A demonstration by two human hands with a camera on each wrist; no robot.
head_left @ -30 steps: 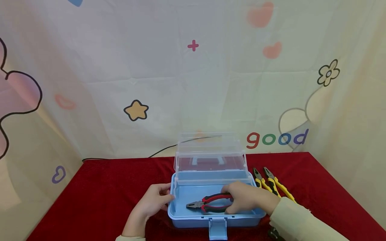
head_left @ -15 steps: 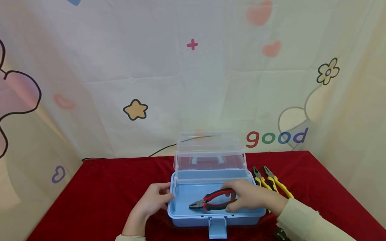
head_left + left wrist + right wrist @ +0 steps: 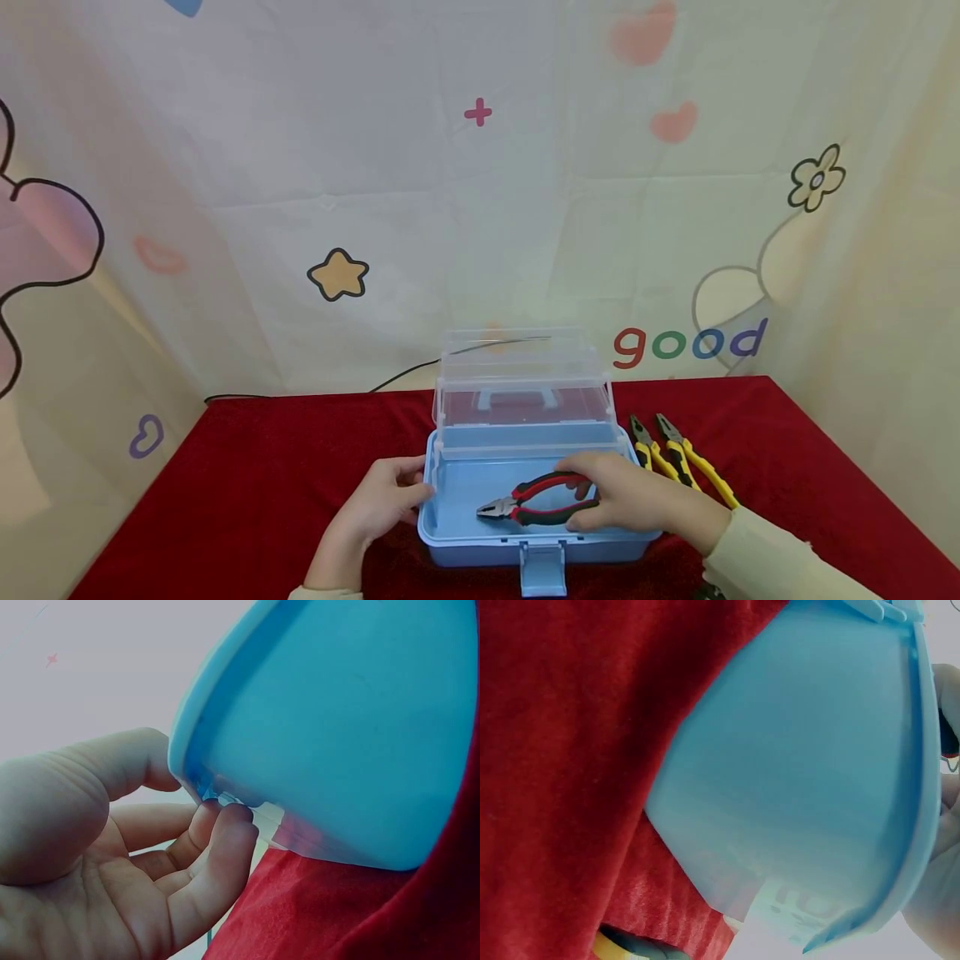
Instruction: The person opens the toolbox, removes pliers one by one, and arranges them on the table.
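A blue toolbox (image 3: 468,553) stands in front of me, its clear lid (image 3: 525,360) swung up at the back. At the box's left end my left hand (image 3: 375,502) grips the rim; in the left wrist view its thumb is at the rim and the fingers curl in below. Inside the box, my right hand (image 3: 622,497) holds combination pliers (image 3: 543,517) with red and black handles. Their handles are spread and the nose points left, low over the box floor. In the right wrist view the box wall (image 3: 802,765) hides most of that hand.
Two yellow-and-black pliers lie on the red cloth (image 3: 247,492) right of the box, the nearer-to-box pair (image 3: 642,442) beside the other (image 3: 678,450). A dark object (image 3: 708,592) shows under the right sleeve. The front latch (image 3: 542,571) hangs down. A patterned curtain (image 3: 405,192) closes the back.
My right hand has drawn slightly to the right, and the red-handled pliers have shifted right with it inside the box. My left hand has stayed at the rim.
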